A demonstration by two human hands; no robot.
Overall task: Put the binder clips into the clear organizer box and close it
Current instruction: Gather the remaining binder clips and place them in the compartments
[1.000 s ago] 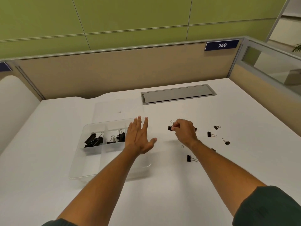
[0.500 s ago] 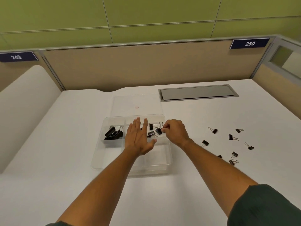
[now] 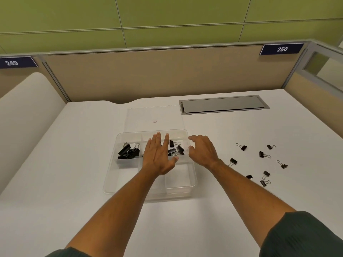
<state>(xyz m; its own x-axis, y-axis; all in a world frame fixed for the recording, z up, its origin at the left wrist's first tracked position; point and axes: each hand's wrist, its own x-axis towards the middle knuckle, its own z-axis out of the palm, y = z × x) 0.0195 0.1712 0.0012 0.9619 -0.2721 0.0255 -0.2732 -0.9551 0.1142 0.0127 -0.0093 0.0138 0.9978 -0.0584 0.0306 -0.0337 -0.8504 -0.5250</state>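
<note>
Binder clips [image 3: 175,148] in the organizer box [image 3: 148,190] lie partly hidden beneath spread left hand [image 3: 158,154]; right hand [image 3: 203,151] loosely open.

white desk [image 3: 74,182], organizer box [image 3: 111,184], loose binder clips [image 3: 262,154]

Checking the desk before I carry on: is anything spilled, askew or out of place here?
Nothing looks damaged or spilled. Eight binder clips lie scattered on the desk to the right of the clear organizer box, not yet put away. Its lid lies open behind it.
</note>
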